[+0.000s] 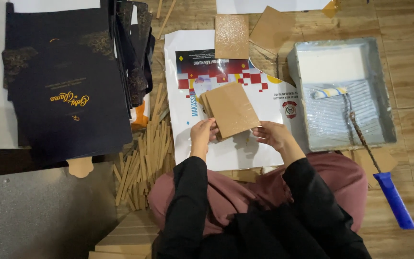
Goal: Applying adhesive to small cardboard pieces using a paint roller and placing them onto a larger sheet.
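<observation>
**Head view: both hands on a stack of brown cards**

Head camera looks down at my lap. My left hand (202,134) pinches the lower left corner of the stack of brown cards (231,109), fingers closed on it; my right hand (271,135) closes on its lower right edge. The stack hangs tilted over a white printed sheet (226,153) on the floor. At three o'clock sits a grey paint tray (384,96) with a roller (329,92). At nine o'clock lie wooden strips (144,153) and dark printed covers (68,91).
</observation>
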